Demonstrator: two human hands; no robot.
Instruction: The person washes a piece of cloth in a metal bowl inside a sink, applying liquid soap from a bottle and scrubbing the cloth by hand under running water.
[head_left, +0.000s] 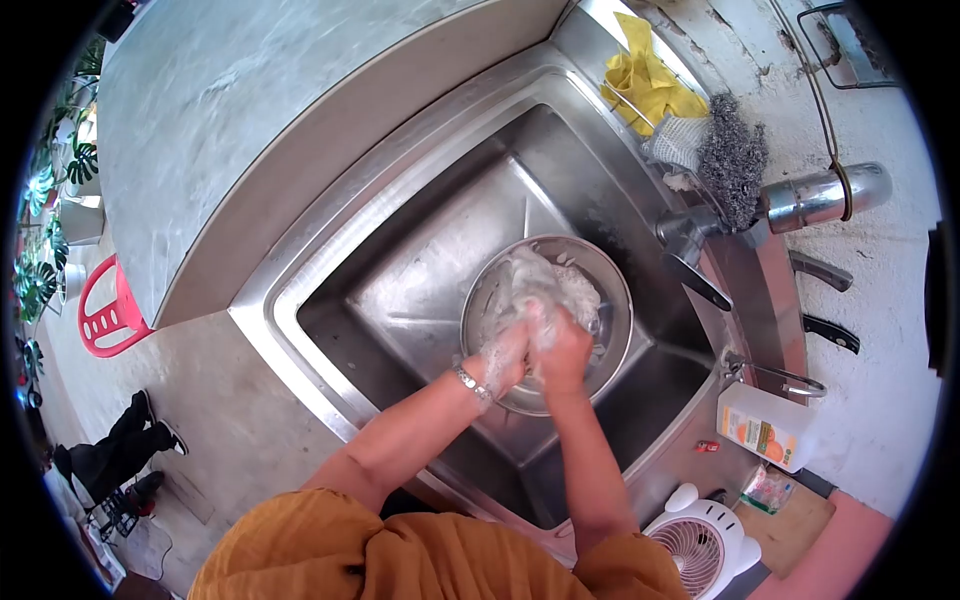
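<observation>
Both hands are together over a round metal bowl inside the steel sink. My left hand, with a metal watch at the wrist, is wet with suds and closed on a soapy white cloth. Pressed up beside it, my right hand is closed on the same cloth. Foam covers part of the fingers and hides their tips. The cloth lies bunched in the bowl, with suds around it.
Behind the sink are a faucet, yellow gloves and a steel scourer. A plastic bottle and a white fan stand at the right. A person's legs show far left, near a red chair.
</observation>
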